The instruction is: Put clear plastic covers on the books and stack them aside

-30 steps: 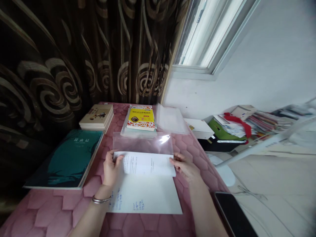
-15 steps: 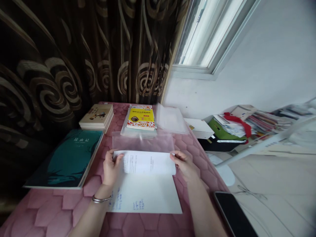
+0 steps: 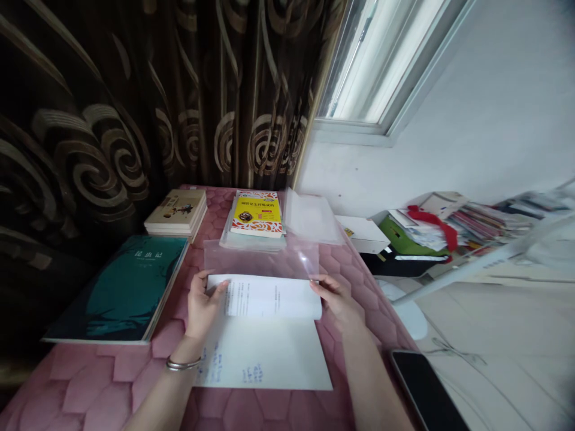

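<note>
A white sheet of paper [image 3: 265, 353] lies on the pink quilted table [image 3: 103, 383], its far end curled back toward me so a printed underside shows. My left hand [image 3: 202, 305] pinches the left end of that curl, and my right hand [image 3: 336, 302] pinches the right end. A clear plastic sleeve [image 3: 260, 260] lies just beyond the curled edge, touching it. Blue handwriting marks the near part of the paper.
A large teal book [image 3: 121, 287] lies at the left. Behind it sits a stack of tan books [image 3: 177, 212], a yellow book [image 3: 256, 215] and more clear sleeves [image 3: 309, 218]. A black phone [image 3: 424, 392] rests at the table's right edge. Cluttered papers lie off to the right.
Both hands keep their hold on the curled paper end. The clear sleeve has shifted slightly, its right corner lifting and catching light. The view has barely moved.
</note>
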Motion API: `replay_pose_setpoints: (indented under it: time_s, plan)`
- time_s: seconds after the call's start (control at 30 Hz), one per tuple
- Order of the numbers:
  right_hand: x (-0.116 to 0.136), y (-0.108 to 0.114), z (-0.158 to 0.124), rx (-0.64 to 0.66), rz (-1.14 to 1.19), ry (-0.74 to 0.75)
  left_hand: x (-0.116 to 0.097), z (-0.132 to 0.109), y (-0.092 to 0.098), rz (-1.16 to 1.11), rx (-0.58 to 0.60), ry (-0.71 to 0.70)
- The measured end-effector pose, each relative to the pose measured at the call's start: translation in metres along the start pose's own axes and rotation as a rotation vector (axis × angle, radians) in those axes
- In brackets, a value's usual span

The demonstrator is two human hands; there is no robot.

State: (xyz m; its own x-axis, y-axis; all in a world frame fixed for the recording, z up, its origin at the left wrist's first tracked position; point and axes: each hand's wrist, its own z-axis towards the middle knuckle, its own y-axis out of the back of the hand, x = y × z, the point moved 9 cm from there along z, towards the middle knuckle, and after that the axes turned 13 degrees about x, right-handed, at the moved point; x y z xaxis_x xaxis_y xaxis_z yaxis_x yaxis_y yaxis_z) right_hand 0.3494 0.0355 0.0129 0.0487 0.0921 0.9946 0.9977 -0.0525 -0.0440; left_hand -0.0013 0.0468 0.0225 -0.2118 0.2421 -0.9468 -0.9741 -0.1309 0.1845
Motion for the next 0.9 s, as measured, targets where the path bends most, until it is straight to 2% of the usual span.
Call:
replay_pose_setpoints:
  time_s: [0.3,0.6,0.77,0.9]
  plan:
    - [-0.010,0.006,0.002,-0.021,0.053,-0.048,-0.010,0.000,0.004,0.101,-0.030,-0.032]
    - [0.002,0.002,0.000,0.005,-0.073,0.022,-0.004,-0.001,0.003,0.122,-0.012,-0.028]
    - [0.008,-0.010,-0.001,0.176,-0.049,0.046,-0.008,0.000,0.004,0.104,-0.058,-0.001]
    - [0.004,-0.011,-0.001,0.128,-0.054,0.016,-0.011,0.001,0.005,0.091,-0.056,0.010]
